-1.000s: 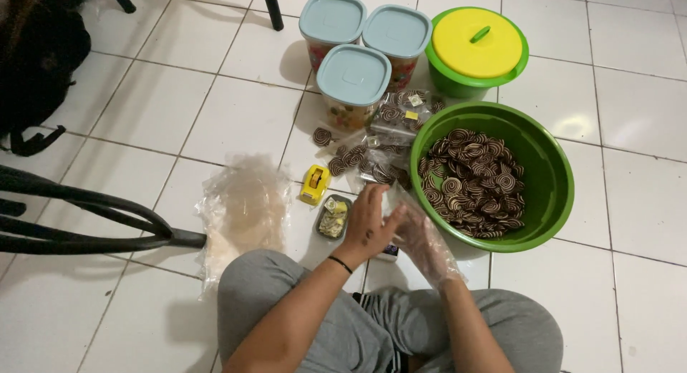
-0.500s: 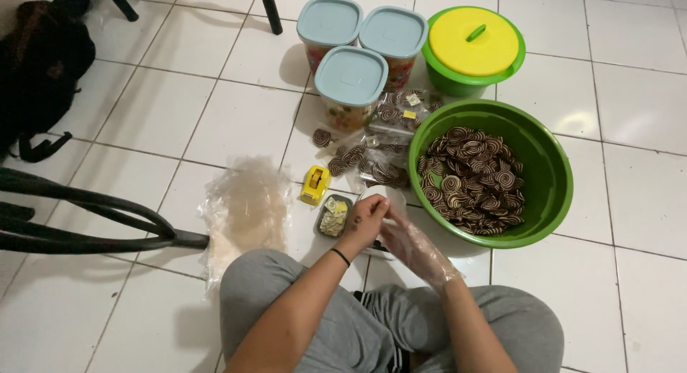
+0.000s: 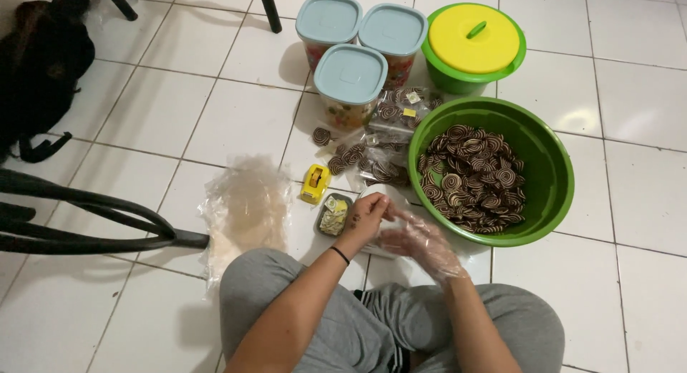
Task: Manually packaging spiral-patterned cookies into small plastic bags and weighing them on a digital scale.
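My left hand (image 3: 365,217), bare with a black band at the wrist, and my right hand (image 3: 413,238), in a clear plastic glove, meet in front of my knees. Their fingers are closed together on a small clear packet that is hard to make out. Beneath them lies a white dish (image 3: 378,194). Just right of the hands stands a big green bowl (image 3: 547,176) holding several brown-and-white spiral cookies (image 3: 472,176). A small tray of labels (image 3: 333,217) and a yellow tape dispenser (image 3: 315,184) lie left of my left hand.
Filled clear cookie bags (image 3: 379,147) lie behind the dish. Three blue-lidded tubs (image 3: 351,76) and a green bucket with a yellow lid (image 3: 474,40) stand at the back. A pile of clear plastic bags (image 3: 247,208), black chair legs (image 3: 93,215) and a black bag (image 3: 43,65) are to the left.
Both hands have drawn slightly back toward my lap and lower, staying pressed together. Everything else on the floor has stayed put.
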